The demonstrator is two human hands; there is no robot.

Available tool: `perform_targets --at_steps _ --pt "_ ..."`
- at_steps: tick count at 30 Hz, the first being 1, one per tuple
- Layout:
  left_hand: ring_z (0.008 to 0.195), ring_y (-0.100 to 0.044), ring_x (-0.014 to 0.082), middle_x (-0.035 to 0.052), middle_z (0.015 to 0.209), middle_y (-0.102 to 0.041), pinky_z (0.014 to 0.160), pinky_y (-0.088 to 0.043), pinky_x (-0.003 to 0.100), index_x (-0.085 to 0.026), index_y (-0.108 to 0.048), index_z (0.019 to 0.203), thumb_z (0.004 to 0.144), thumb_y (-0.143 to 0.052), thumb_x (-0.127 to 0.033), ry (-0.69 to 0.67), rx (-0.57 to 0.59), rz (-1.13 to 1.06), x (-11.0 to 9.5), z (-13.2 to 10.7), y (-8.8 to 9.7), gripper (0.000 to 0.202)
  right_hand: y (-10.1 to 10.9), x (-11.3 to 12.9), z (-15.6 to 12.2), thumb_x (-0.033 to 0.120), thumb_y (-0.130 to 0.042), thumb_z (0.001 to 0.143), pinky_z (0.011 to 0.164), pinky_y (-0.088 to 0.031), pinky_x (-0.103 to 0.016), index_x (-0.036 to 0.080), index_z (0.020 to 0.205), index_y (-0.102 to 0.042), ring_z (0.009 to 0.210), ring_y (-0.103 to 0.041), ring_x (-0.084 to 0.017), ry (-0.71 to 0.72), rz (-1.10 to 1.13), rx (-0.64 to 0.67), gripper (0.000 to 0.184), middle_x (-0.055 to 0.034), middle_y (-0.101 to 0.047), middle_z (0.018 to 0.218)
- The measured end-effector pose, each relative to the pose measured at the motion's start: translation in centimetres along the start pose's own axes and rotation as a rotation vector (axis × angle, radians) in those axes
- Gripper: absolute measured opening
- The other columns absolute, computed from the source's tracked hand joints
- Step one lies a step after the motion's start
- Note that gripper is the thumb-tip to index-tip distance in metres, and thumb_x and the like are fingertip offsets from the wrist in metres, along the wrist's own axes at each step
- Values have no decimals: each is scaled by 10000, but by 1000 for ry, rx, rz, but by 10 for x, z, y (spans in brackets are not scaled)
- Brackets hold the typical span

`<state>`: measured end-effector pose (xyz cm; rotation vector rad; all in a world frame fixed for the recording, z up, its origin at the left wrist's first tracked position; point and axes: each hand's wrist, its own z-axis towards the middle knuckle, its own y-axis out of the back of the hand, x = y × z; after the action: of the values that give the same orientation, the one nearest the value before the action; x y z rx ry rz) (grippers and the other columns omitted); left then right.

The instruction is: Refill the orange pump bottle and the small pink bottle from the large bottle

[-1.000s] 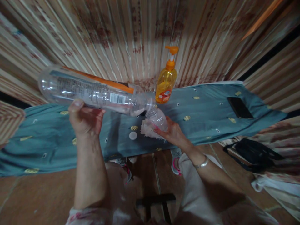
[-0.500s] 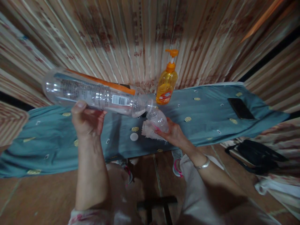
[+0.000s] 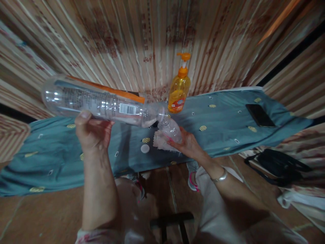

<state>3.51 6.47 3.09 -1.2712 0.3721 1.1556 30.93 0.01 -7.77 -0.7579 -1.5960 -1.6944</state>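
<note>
My left hand (image 3: 93,133) is closed around the underside of a large clear plastic bottle (image 3: 101,103) with an orange-edged label and a barcode. The bottle lies nearly on its side in the air, its neck pointing right and slightly down. Its mouth meets the mouth of a small clear bottle (image 3: 172,130), which my right hand (image 3: 189,144) grips, tilted toward the large one. Beneath the small bottle a pale crumpled cloth (image 3: 161,141) rests on the table. A round white cap (image 3: 145,148) lies to the left of the cloth.
A yellow pump bottle (image 3: 179,91) with an orange top stands at the table's back edge. On the right of the green tablecloth (image 3: 218,125) lies a black phone (image 3: 259,115). A dark bag (image 3: 278,166) is at the lower right. Pleated curtains hang behind the table.
The large bottle has shifted very slightly left in view, along with small head movement. Both hands keep their holds, and the two bottle mouths stay together.
</note>
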Motion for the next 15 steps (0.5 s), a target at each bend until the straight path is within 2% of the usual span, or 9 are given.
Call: perform_targets --at_steps 7,12,15 --pt "557 -567 151 -27 720 -596 614 -611 324 -261 -690 999 559 -721 -404 -23 31 -3 1 2 1 464 3 3 0 384 -863 810 990 -632 -506 183 1357 -648 1124 -782 -386 -9 -23 7 622 -154 -805 1196" --pt "550 -560 154 -28 678 -590 554 -575 289 -255 -697 1022 553 -733 -400 -27 28 10 2 3 4 492 4 2 -1 397 -834 841 963 -640 -483 216 1372 -635 1103 -787 -348 21 -37 15 595 -117 -809 1200" --pt "531 -548 155 -35 643 -587 530 -562 287 -256 -699 999 560 -719 -398 -35 25 12 2 4 5 461 3 1 -1 395 -829 840 950 -642 -502 216 1366 -640 1094 -786 -360 26 -46 8 587 -129 -810 1205"
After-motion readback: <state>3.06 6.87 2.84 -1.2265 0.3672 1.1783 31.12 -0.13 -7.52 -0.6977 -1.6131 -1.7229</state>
